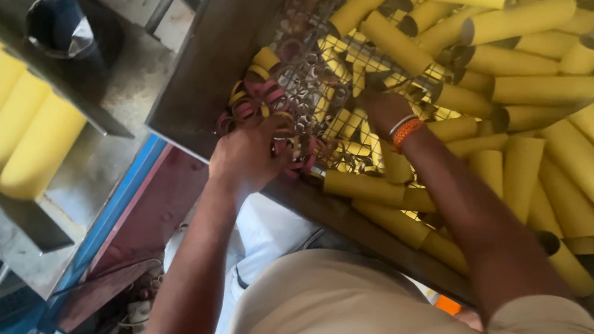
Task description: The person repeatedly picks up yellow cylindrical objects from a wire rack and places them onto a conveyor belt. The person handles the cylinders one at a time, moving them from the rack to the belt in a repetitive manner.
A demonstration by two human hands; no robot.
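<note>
- Left hand lay curled over pink and yellow rings on the wire mesh; grip not discernible.
- Right hand rested on the mesh beside yellow tubes; its hold was hidden.

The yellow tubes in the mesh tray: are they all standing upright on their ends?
No: the yellow tubes lie on their sides, piled at many angles across the mesh tray, beside the right hand.

No package, label, sign or screen showed anywhere from where I stood. Nothing printed or wrapped lay within sight, and no display was lit.
</note>
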